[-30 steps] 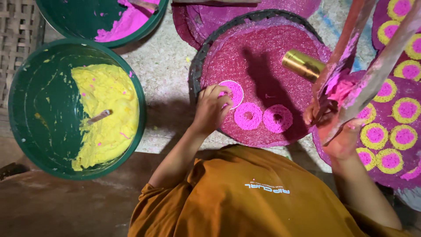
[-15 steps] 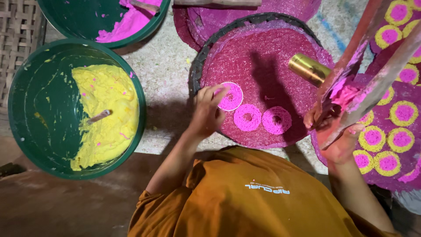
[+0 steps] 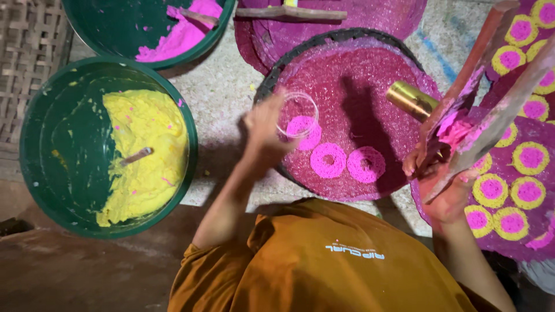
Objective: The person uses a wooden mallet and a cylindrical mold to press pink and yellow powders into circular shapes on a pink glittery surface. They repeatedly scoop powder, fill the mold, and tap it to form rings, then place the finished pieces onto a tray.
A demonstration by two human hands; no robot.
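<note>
My left hand (image 3: pixel 263 124) holds a clear round ring mould (image 3: pixel 298 114), tilted and lifted just above a pink paste disc (image 3: pixel 305 132). Two more pink rings (image 3: pixel 328 160) (image 3: pixel 365 163) lie beside it on a round, dark pink woven mat (image 3: pixel 347 75). A brass cylinder (image 3: pixel 410 99) rests on the mat's right side. My right hand (image 3: pixel 445 185), smeared pink, grips two long wooden sticks (image 3: pixel 485 75) that slant up to the right.
A green bowl (image 3: pixel 46 144) with yellow paste (image 3: pixel 144 144) and a small stick stands at the left. A second green bowl (image 3: pixel 115 29) at the top holds pink paste. At the right, a mat (image 3: pixel 520 167) carries several yellow-rimmed pink discs. More pink mats lie behind.
My left hand has raised the ring mould off the leftmost pink disc, up and to the left. The right hand and its sticks have barely moved.
</note>
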